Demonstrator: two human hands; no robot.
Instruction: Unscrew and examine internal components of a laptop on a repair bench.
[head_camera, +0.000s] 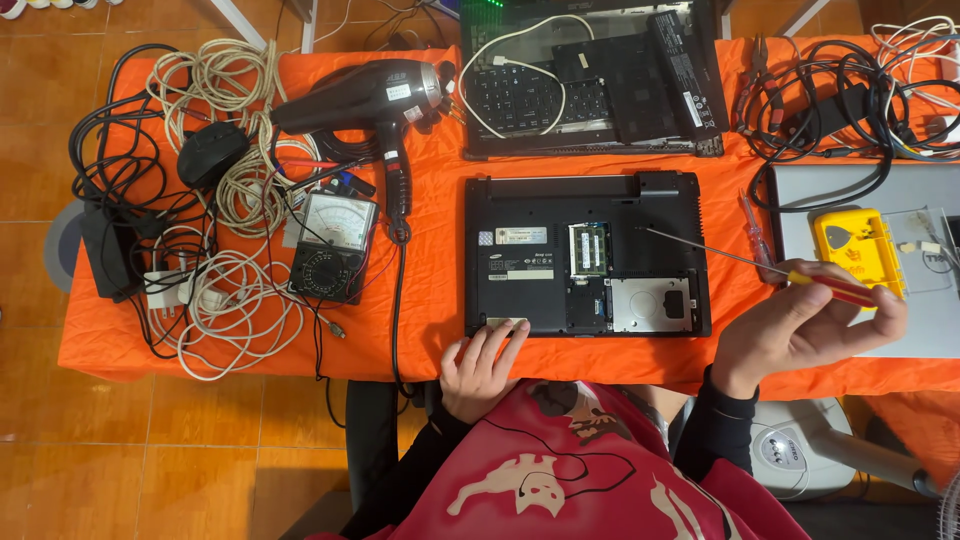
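Note:
A black laptop (530, 205) lies upside down on the orange table (430, 250), its bottom hatch off so the memory and a silver drive show. My left hand (482, 368) rests at the laptop's near left corner, fingertips on a small pale plate there. My right hand (805, 325) is closed around a red and yellow screwdriver (745, 259). Its thin shaft points left, with the tip over the laptop's right half.
A black hair dryer (365, 95), an analog multimeter (332, 245) and tangled white and black cables (225, 170) fill the left side. Another opened laptop (590, 80) lies behind. At right are a second screwdriver (755, 238), a yellow case (858, 250), a silver laptop (925, 300) and black cables (830, 105).

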